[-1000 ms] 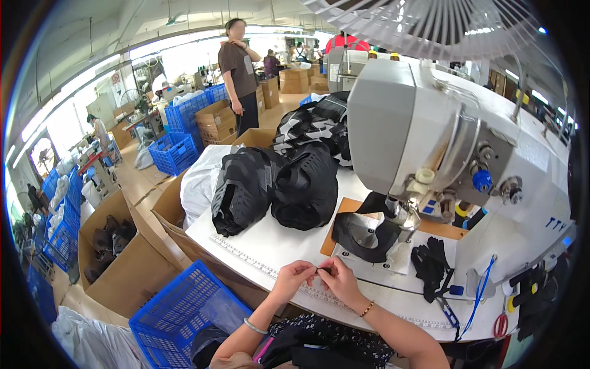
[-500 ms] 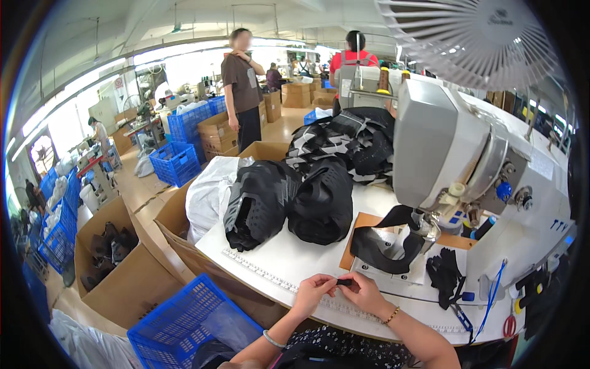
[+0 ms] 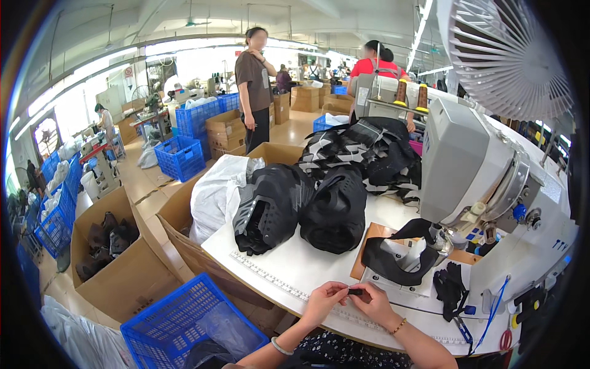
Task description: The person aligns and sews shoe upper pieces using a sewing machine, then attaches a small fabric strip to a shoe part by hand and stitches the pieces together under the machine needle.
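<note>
Above the near edge of the white table, my left hand [image 3: 326,302] and my right hand [image 3: 373,305] meet fingertip to fingertip. Both are closed in a pinch on a small black strip [image 3: 355,292], mostly covered by the fingers. Beyond them stands a grey-white sewing machine [image 3: 458,154], with a curved black shoe upper [image 3: 402,278] at its needle area. Two bundles of black shoe uppers, the left bundle [image 3: 270,200] and the right bundle [image 3: 334,212], lie side by side on the table. A ruler strip [image 3: 270,273] runs along its edge.
A heap of black-and-white pieces [image 3: 362,147] lies behind the bundles. Black scraps [image 3: 450,286], thread snips [image 3: 462,330] and red-handled scissors [image 3: 506,339] are at the right. A blue crate [image 3: 138,329] and cardboard box [image 3: 132,270] stand left. A person [image 3: 253,86] stands beyond.
The view has turned somewhat, so the table, bundles and machine sit farther right in the picture. My hands stay together on the black strip.
</note>
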The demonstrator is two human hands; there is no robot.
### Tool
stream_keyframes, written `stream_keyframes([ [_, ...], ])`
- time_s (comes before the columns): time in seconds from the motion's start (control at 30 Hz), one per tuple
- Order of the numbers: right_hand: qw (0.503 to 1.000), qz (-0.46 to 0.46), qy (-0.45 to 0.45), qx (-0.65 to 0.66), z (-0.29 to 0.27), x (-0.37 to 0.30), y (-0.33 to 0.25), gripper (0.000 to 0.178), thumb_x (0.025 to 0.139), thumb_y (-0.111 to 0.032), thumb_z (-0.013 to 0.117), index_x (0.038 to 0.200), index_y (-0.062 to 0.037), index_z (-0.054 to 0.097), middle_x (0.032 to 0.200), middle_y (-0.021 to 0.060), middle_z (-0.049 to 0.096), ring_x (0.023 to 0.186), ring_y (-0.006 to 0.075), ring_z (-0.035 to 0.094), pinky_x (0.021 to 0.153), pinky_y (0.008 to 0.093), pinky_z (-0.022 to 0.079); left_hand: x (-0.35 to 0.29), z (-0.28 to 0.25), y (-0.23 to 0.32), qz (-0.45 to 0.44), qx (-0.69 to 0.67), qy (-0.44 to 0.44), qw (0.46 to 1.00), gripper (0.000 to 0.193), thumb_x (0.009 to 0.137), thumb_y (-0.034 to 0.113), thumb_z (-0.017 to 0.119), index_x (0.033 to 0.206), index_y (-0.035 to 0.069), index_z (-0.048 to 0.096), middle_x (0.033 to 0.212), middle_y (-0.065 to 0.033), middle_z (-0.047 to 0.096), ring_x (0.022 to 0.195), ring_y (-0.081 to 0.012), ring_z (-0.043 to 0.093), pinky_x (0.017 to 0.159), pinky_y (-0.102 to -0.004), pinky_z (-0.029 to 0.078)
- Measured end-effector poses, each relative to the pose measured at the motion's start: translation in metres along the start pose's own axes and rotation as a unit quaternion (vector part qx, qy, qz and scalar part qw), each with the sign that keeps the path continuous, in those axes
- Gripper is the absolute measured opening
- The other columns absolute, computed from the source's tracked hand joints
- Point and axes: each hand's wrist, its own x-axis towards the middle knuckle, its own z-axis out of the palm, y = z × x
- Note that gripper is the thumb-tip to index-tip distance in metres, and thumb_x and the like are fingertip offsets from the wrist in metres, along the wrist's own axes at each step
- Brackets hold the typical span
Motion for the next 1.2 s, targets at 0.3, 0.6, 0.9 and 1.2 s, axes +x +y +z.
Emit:
stream_keyframes([
  [0.3, 0.95, 0.188, -0.032, 0.248, 0.001, -0.006, -0.009, 0.019, 0.081, -0.009, 0.061, 0.095, 0.0009, 0.053, 0.08, 0.0067, 0.059, 0.062, 0.0087, 0.055, 0.054, 0.0218, 0.045, -0.001, -0.003, 0.001, 0.021, 0.008, -0.02, 1.0, 0.021, 0.082, 0.003, 0.056, 0.101, -0.002, 0.051, 0.081, -0.0063, 0.058, 0.07, -0.0107, 0.054, 0.065, -0.021, 0.043],
  [0.6, 0.902, 0.245, -0.08, 0.345, -0.007, 0.0, -0.001, 0.011, 0.086, -0.005, 0.054, 0.094, 0.0018, 0.051, 0.074, 0.0074, 0.056, 0.06, 0.0132, 0.056, 0.055, 0.0242, 0.046, -0.001, -0.004, -0.001, 0.008, -0.02, -0.054, 0.998, 0.019, 0.081, 0.001, 0.057, 0.1, 0.0, 0.051, 0.081, -0.0049, 0.056, 0.071, -0.0106, 0.053, 0.064, -0.0208, 0.042],
  [0.9, 0.918, 0.235, -0.029, 0.318, -0.002, -0.003, 0.005, 0.007, 0.084, -0.003, 0.054, 0.089, -0.0005, 0.05, 0.071, 0.0046, 0.053, 0.056, 0.009, 0.049, 0.049, 0.0218, 0.04, 0.029, -0.014, 0.042, -0.08, 0.248, -0.17, 0.95, 0.027, 0.079, 0.013, 0.062, 0.099, -0.002, 0.05, 0.073, -0.0069, 0.06, 0.066, -0.0115, 0.058, 0.057, -0.0231, 0.047],
  [1.2, 0.937, 0.194, 0.078, 0.279, -0.002, -0.008, 0.005, 0.007, 0.085, -0.002, 0.051, 0.09, -0.0024, 0.046, 0.074, 0.0036, 0.052, 0.058, 0.0083, 0.048, 0.049, 0.0202, 0.04, 0.116, 0.006, 0.074, -0.086, 0.35, -0.552, 0.752, 0.023, 0.083, 0.019, 0.054, 0.078, -0.003, 0.059, 0.065, -0.0083, 0.061, 0.059, -0.0143, 0.059, 0.054, -0.0243, 0.048],
])
